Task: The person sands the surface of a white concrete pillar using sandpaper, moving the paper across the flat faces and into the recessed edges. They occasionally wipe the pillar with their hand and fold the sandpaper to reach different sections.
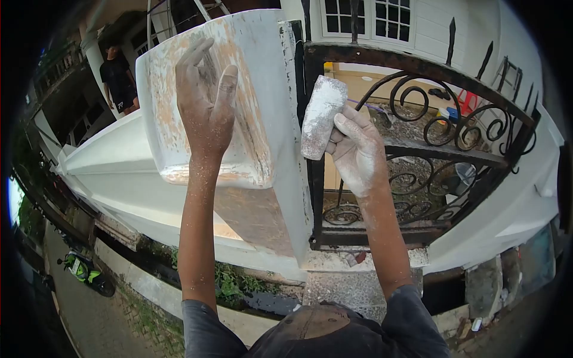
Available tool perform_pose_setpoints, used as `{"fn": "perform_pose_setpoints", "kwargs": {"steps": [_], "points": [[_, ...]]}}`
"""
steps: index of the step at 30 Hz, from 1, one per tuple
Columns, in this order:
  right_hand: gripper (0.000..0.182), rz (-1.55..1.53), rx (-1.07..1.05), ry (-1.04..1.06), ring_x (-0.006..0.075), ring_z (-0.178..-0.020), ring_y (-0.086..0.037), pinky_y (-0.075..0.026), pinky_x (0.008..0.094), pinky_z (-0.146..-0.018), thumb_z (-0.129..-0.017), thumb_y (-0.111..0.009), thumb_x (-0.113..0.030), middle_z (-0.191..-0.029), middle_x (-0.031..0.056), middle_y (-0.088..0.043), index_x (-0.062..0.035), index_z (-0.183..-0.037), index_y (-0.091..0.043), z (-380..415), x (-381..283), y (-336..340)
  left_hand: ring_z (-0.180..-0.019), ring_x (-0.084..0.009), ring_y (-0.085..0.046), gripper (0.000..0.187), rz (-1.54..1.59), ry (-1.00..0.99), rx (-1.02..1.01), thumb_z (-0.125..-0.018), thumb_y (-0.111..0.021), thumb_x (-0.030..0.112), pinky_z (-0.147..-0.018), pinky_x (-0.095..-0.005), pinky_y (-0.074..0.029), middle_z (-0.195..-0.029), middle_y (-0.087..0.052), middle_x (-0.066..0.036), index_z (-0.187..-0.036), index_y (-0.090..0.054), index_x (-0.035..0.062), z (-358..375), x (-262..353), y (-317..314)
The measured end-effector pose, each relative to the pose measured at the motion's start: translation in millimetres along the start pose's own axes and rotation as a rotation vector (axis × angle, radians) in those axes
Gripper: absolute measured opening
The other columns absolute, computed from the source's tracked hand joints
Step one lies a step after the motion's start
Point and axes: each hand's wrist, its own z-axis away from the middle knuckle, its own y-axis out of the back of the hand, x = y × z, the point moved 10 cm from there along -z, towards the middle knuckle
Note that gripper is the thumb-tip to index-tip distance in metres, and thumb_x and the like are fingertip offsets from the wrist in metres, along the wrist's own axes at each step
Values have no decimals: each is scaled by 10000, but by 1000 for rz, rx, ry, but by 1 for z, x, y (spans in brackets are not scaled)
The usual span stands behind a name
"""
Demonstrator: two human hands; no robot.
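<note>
My left hand is raised over the face of a white wall pillar, its fingers slightly curled and the thumb apart, with nothing held. The pillar's face is patchy, with tan showing through worn white paint. In my right hand is a dust-coated piece of sandpaper, pinched between thumb and fingers along its right edge. It stands close to upright in front of the gate's left post, to the right of the pillar. White dust covers both hands and speckles the forearms.
A black iron gate with scrolls and spikes adjoins the pillar. Below run a plant-filled drain and a concrete slab. A green motorcycle is parked at lower left. Another person stands behind the wall; a ladder rises behind.
</note>
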Motion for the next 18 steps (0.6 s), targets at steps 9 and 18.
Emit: {"fn": "perform_pose_setpoints", "kwargs": {"steps": [9, 18], "points": [[292, -150, 253, -46, 232, -1018, -584, -441, 386, -922, -893, -497, -47, -1103, 157, -592, 67, -1161, -504, 120, 17, 61, -1127, -232, -465, 502, 907, 889, -289, -868, -589, 342, -927, -365, -389, -1180, -502, -150, -1195, -478, -23, 223, 74, -91], [264, 129, 782, -242, 269, -1107, -547, -409, 412, -986, -868, -541, -32, -1184, 163, -551, 79, -1107, -546, 300, 88, 194, -1016, -167, -534, 242, 842, 1272, -995, -873, -618, 176, -875, -297, -422, -1190, -528, -98, -1068, -576, 39, 456, 94, -116]]}}
